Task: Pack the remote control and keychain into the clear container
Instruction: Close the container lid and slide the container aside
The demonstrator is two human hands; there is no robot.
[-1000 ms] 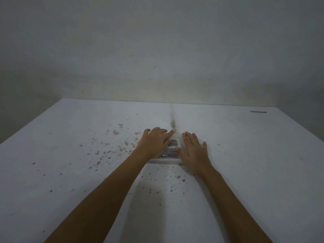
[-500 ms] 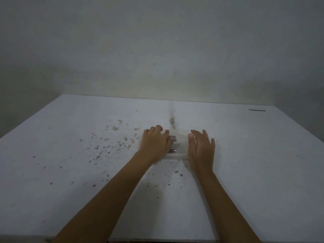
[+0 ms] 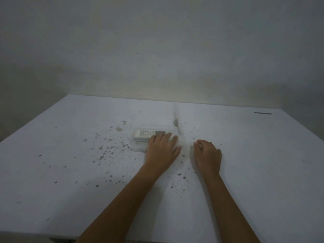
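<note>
On the table (image 3: pixel 70 172), left hand (image 3: pixel 162 151) lies flat on the clear container (image 3: pixel 140 148); right hand (image 3: pixel 208 155) is fisted.

The white table (image 3: pixel 70 172) lies open on all sides, only the clear container (image 3: pixel 140 146) with the remote control (image 3: pixel 149 135) and both hands blocking the middle, a wall (image 3: pixel 157 50) closing the far edge.

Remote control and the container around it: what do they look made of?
Remote control: white hard plastic, matte, going by its moulded body, rows of small buttons and grey display window. Clear container: probably thin transparent plastic; the remote and table show through, with only faint edges visible. The blur leaves its finish uncertain.
</note>
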